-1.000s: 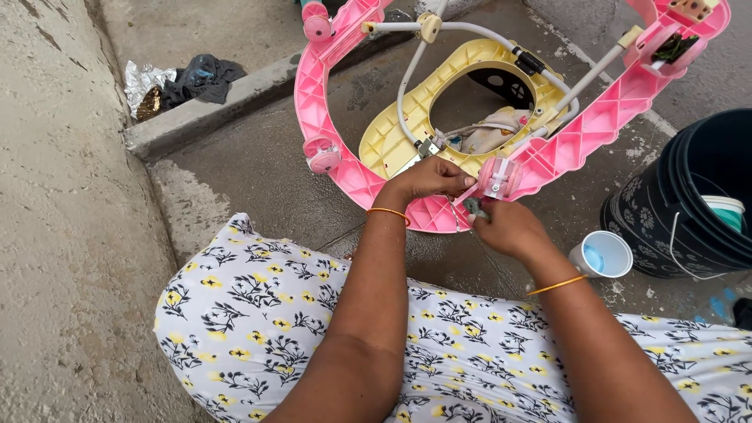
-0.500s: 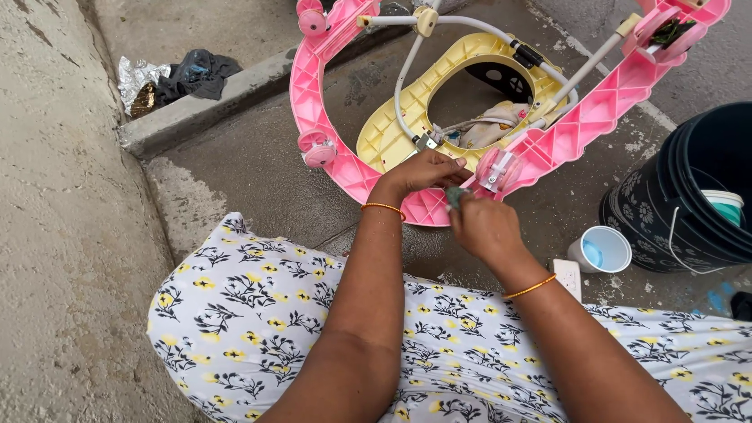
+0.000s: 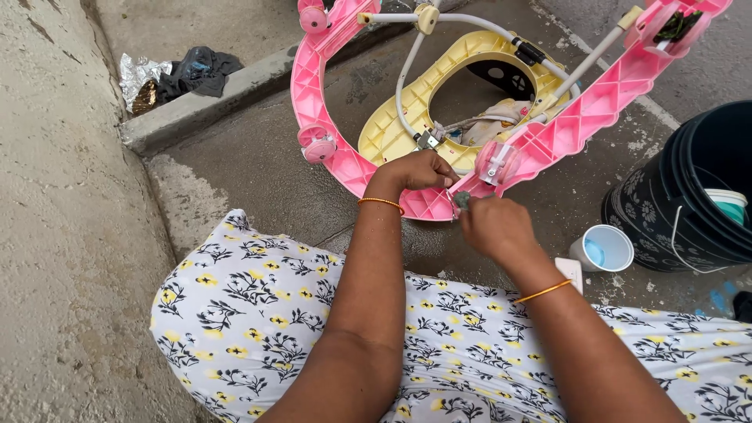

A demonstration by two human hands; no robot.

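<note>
An upturned pink baby walker frame (image 3: 564,129) with a yellow seat ring (image 3: 407,117) lies on the concrete in front of me. My left hand (image 3: 415,171) grips the near rim of the pink frame. My right hand (image 3: 493,227) is closed around a small dark grey-green scrubber (image 3: 462,200) pressed against the frame's near edge, just below a pink wheel (image 3: 495,162). Both wrists wear thin orange bangles. My lap in a floral white dress (image 3: 258,313) fills the bottom of the view.
A dark bucket (image 3: 689,196) stands at the right, with a small white cup (image 3: 603,248) of blue liquid and a white bar (image 3: 570,270) beside it. A concrete kerb (image 3: 219,98) with dark rags (image 3: 196,70) and foil runs at the back left.
My right hand has drawn slightly down and back from the wheel, still holding the scrubber at the frame's edge. The left hand keeps its grip on the rim.
</note>
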